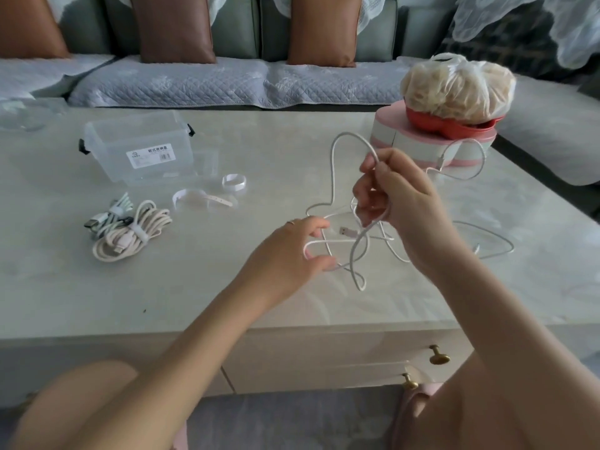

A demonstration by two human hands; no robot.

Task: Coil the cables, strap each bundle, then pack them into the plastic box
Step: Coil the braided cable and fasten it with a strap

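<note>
Coiling step in hand; two strapped bundles (130, 235) already lie at left of frame.

- Right hand (389, 193), centre right, raised off the tabletop (162, 287): fingers curled round gathered loops of the white cable (331, 164).
- Left hand (302, 251), centre, lower: pinches another run of the same cable.
- Slack trails right of and below both hands.

Next, we judge: draw the slack into the coil, then reach for a strap (233, 183), left of the hands and just below the plastic box (104, 147) at upper left.
</note>
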